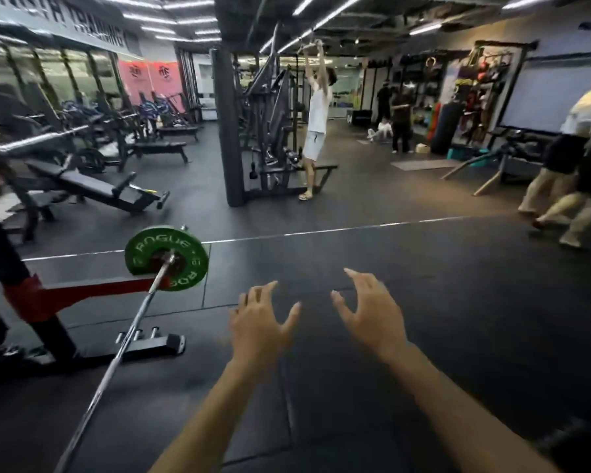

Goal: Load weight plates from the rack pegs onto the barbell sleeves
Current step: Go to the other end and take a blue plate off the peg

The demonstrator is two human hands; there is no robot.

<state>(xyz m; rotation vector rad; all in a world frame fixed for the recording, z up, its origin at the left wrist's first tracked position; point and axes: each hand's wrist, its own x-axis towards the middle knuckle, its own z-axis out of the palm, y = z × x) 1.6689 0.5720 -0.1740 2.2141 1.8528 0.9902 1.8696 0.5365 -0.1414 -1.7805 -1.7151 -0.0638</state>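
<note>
Right now both hands are empty, fingers spread: left hand (258,324) and right hand (367,314) low in the middle. At lower left, a green plate (144,249) sits on the bar (130,332).

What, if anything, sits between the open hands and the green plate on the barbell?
Nothing visible. The left hand and right hand hover open over bare rubber floor, right of the green plate on the barbell.

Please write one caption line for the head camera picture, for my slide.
Both hands, left and right, open and empty above the gym floor, beside a barbell carrying one green plate.
</note>
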